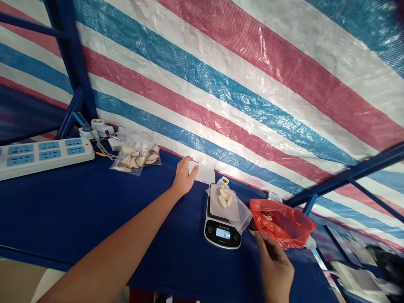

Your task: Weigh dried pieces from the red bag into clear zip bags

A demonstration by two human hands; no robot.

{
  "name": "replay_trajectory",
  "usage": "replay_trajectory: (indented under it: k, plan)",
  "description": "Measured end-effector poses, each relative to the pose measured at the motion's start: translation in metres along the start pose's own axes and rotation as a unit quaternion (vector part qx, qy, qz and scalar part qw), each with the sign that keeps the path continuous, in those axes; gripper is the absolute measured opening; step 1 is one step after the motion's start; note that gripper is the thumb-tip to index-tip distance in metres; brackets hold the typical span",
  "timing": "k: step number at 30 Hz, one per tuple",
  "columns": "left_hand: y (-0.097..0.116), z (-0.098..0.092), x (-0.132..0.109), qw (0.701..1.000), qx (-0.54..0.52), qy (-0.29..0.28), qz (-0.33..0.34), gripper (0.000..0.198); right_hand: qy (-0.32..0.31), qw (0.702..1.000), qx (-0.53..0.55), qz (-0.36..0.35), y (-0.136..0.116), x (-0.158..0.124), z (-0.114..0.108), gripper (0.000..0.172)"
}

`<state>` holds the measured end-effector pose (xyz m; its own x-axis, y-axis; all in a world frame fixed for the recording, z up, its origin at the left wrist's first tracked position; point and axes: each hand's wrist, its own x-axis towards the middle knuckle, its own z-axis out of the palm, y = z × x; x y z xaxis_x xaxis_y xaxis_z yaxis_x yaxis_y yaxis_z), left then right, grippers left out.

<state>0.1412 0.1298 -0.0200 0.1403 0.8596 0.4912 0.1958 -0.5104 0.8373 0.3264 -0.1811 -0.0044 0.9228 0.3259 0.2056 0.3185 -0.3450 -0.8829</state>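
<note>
My left hand (pixel 183 176) reaches far across the blue table, its fingers together and laid on a white paper slip (pixel 203 172) by the striped tarp. A small digital scale (pixel 221 229) stands to the right with a clear bag of pale pieces (pixel 227 202) on its pan and a lit display. My right hand (pixel 274 265) sits low at the front, fingers curled at the edge of a red plastic bag (pixel 284 221) that holds a few pale pieces.
A clear bag of pale and brown pieces (pixel 137 158) lies at the back left, beside a white power strip (pixel 41 155) and small tools. Blue metal frame bars (pixel 72 63) rise left and right. The striped tarp (pixel 252 84) walls off the table's rear.
</note>
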Motion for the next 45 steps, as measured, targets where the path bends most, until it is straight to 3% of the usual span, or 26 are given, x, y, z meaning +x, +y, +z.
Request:
replay_trajectory:
  k: [5, 10, 16, 22, 32, 37, 45]
  plan:
    - [0.0, 0.001, 0.001, 1.0, 0.0, -0.01, 0.0, 0.035, -0.007, 0.994, 0.106, 0.01, -0.01, 0.002, 0.013, 0.051]
    - [0.0, 0.0, 0.002, 1.0, 0.002, -0.01, 0.0, 0.035, -0.099, 0.972, 0.21, 0.031, -0.017, 0.002, 0.029, 0.048]
    - [0.0, 0.0, 0.004, 1.0, 0.0, -0.01, -0.017, 0.036, -0.018, 0.96, 0.255, 0.113, 0.005, -0.001, 0.02, 0.049]
    - [0.001, -0.001, 0.003, 1.0, -0.002, -0.012, -0.019, 0.042, -0.042, 0.966, 0.24, 0.085, 0.013, -0.004, 0.018, 0.042]
    - [0.004, 0.0, 0.002, 0.998, 0.016, -0.029, -0.06, 0.074, -0.033, 0.963, 0.254, 0.083, 0.011, -0.005, 0.021, 0.046]
    - [0.0, 0.002, 0.001, 0.999, 0.013, -0.035, -0.036, 0.076, -0.041, 0.965, 0.248, 0.075, 0.009, -0.006, 0.022, 0.045]
    - [0.005, 0.0, -0.003, 0.998, 0.035, 0.01, 0.048, 0.075, -0.035, 0.966, 0.244, 0.078, 0.011, -0.005, 0.022, 0.045]
